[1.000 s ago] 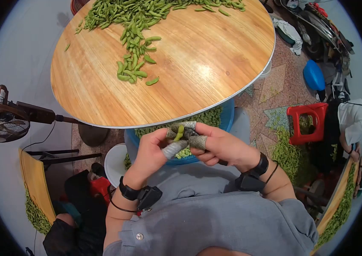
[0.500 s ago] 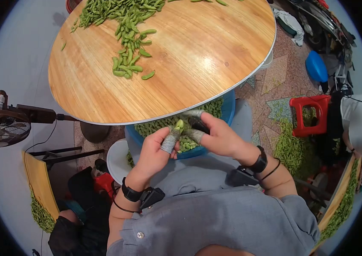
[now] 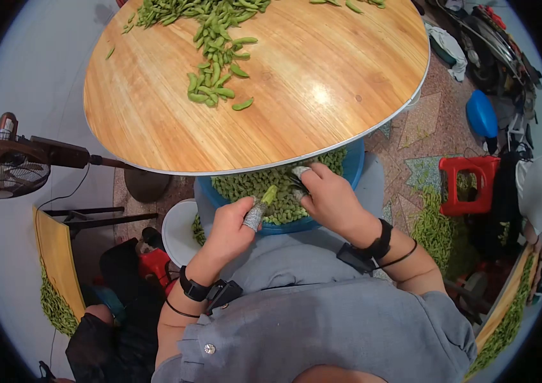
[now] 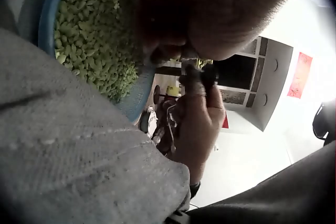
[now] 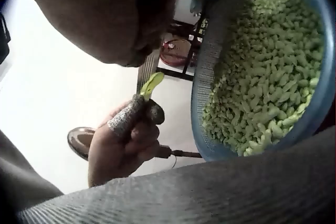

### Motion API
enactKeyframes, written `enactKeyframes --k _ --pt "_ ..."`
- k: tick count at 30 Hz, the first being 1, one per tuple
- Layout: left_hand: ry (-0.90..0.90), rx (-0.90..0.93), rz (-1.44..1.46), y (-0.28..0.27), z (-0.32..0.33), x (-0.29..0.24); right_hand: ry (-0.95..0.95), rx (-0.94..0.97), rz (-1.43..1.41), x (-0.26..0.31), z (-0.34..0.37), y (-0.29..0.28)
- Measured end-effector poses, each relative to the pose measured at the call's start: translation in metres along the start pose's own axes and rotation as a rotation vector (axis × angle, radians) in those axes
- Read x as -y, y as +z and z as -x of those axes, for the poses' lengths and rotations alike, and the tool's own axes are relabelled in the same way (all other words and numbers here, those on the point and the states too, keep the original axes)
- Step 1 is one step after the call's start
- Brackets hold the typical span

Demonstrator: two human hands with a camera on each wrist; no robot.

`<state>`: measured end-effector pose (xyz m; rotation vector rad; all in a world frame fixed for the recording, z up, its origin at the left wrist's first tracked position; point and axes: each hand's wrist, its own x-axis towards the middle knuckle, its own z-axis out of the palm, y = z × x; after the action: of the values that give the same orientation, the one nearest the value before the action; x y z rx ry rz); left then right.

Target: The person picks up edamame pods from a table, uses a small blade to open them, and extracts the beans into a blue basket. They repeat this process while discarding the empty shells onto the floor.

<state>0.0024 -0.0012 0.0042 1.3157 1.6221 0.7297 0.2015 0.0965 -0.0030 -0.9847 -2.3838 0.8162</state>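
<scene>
Wooden table (image 3: 309, 76), left hand (image 3: 231, 228) pinching green pod (image 3: 269, 195), right hand (image 3: 335, 201) now farther, grip unclear

Edges cropped, fingertips obscure
Round wooden table (image 3: 271, 96) and edamame pods (image 3: 216, 45) cut off at the head view's top; blue basin (image 3: 355, 167) partly under the tabletop; right hand's (image 3: 333, 199) dark fingertips too unclear to show any grip

Wooden table (image 3: 315, 115); green pods (image 3: 220, 32) on top, seemingly heaped toward far side.

The left hand (image 3: 232, 226) pinches near the right hand (image 3: 333, 199).
</scene>
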Motion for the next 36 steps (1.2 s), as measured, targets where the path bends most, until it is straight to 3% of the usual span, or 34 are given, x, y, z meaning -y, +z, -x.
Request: enactKeyframes --k 3,5,8,9,11,13,15,17,20,21,23,24,26,27,29,31,33,34,36 --pt "0.140 -0.057 -0.157 0.004 -0.002 -0.004 -0.114 -0.016 -0.134 0.010 -0.004 -0.002" --pt "0.158 0.006 -0.052 0.001 -0.002 -0.017 -0.185 0.000 -0.231 0.012 -0.005 0.000" --pt "0.165 0.152 0.139 -0.006 0.001 -0.029 0.263 0.247 -0.802 0.021 -0.003 -0.007" --pt "0.151 0.235 0.228 -0.007 0.003 -0.031 0.262 0.247 -0.797 0.020 -0.002 -0.008" --pt "0.152 0.282 0.302 -0.008 0.001 -0.029 0.547 0.463 -1.097 0.017 -0.002 -0.010" --pt "-0.014 0.345 0.645 -0.007 -0.001 -0.016 0.597 0.459 -1.185 0.018 -0.005 -0.011" --pt "-0.030 0.251 0.673 -0.008 0.000 -0.008 0.648 0.458 -1.274 0.015 -0.007 -0.006" --pt "-0.048 0.154 0.698 -0.013 0.004 0.000 0.025 0.075 -0.191 0.008 -0.007 0.005" --pt "0.092 -0.146 0.131 -0.027 0.019 0.037 -0.022 0.091 -0.215 0.019 -0.027 -0.004" --pt "0.090 -0.149 0.132 -0.035 0.029 0.044 -0.024 0.095 -0.216 0.027 -0.038 -0.011" --pt "0.000 -0.304 -0.129 -0.049 0.047 0.054 -0.049 0.051 -0.117 0.039 -0.068 -0.023" --pt "-0.001 -0.310 -0.129 -0.057 0.058 0.057 -0.056 0.054 -0.118 0.038 -0.084 -0.022" --pt "-0.228 -0.320 -0.472 -0.072 0.079 0.060 -0.157 -0.098 -0.105 0.036 -0.115 -0.016" --pt "-0.230 -0.327 -0.472 -0.075 0.087 0.065 -0.164 -0.097 -0.107 0.035 -0.130 -0.012" --pt "-0.314 -0.410 -0.685 -0.078 0.099 0.077 -0.066 -0.099 0.148 0.032 -0.153 -0.001" --pt "-0.260 -0.436 -0.668 -0.079 0.098 0.083 -0.063 -0.078 0.210 0.027 -0.163 0.006" --pt "-0.101 -0.467 -0.170 -0.070 0.083 0.071 0.037 -0.003 0.309 0.032 -0.167 0.006" --pt "-0.082 -0.411 -0.051 -0.069 0.073 0.037 0.033 0.000 0.315 0.035 -0.164 0.006" --pt "0.011 -0.325 0.113 -0.057 0.049 0.033 0.020 0.014 0.240 0.043 -0.146 0.006"
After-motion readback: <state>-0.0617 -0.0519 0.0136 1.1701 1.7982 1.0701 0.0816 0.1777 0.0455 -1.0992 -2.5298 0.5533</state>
